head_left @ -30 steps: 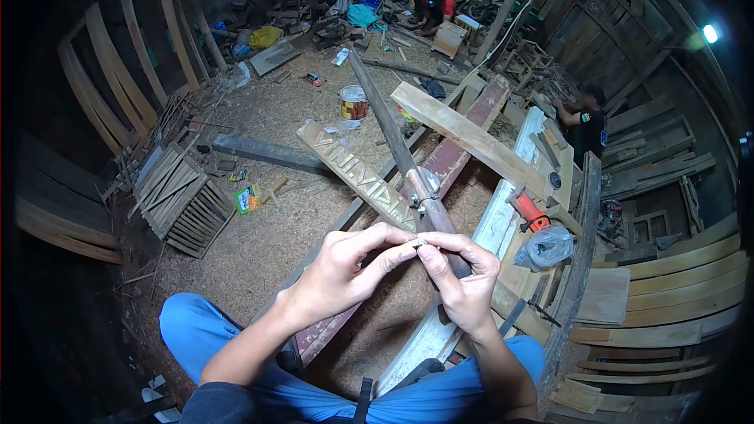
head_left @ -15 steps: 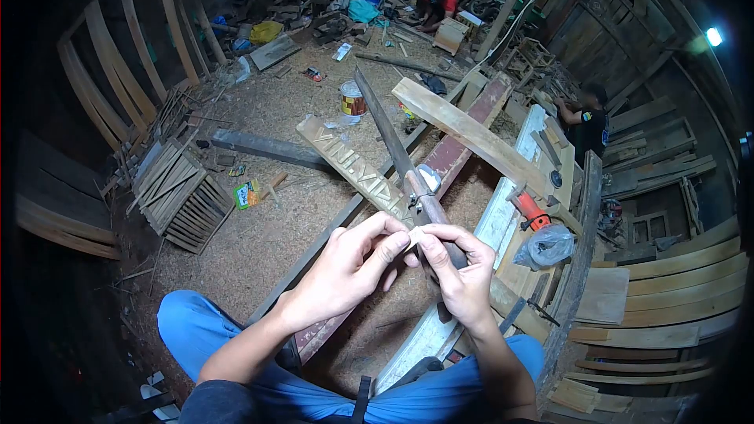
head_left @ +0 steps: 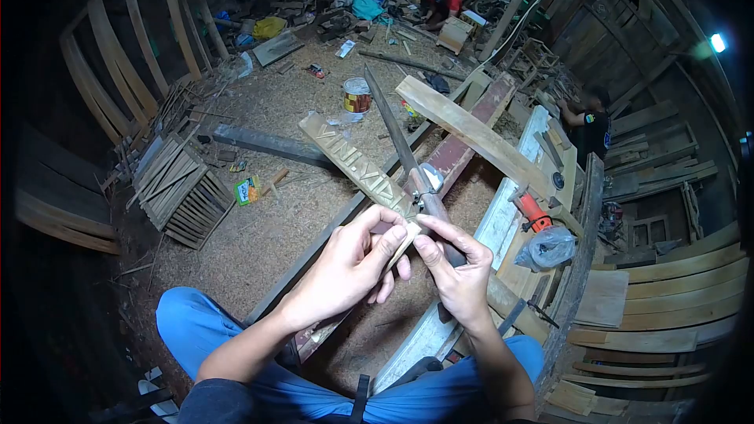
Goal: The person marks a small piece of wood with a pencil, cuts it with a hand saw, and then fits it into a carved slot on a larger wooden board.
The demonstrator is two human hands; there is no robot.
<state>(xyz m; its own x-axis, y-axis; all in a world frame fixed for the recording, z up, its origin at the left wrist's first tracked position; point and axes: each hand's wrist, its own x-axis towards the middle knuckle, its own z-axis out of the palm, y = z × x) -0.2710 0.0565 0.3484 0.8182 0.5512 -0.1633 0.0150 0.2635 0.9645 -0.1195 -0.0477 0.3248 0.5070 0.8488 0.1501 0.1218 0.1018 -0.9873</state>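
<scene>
The left hand (head_left: 345, 271) pinches a thin wood sliver (head_left: 403, 243). The right hand (head_left: 462, 283) is clamped on the handle of the file (head_left: 397, 137), just beside the sliver.

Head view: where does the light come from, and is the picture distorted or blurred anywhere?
Head view: a bright white lamp glares at upper right; the corners fall black and fisheye distortion bends the pale wooden planks at the edges; the left hand, the right hand and the thin pale wooden strip between their fingers look sharp and evenly lit.
</scene>
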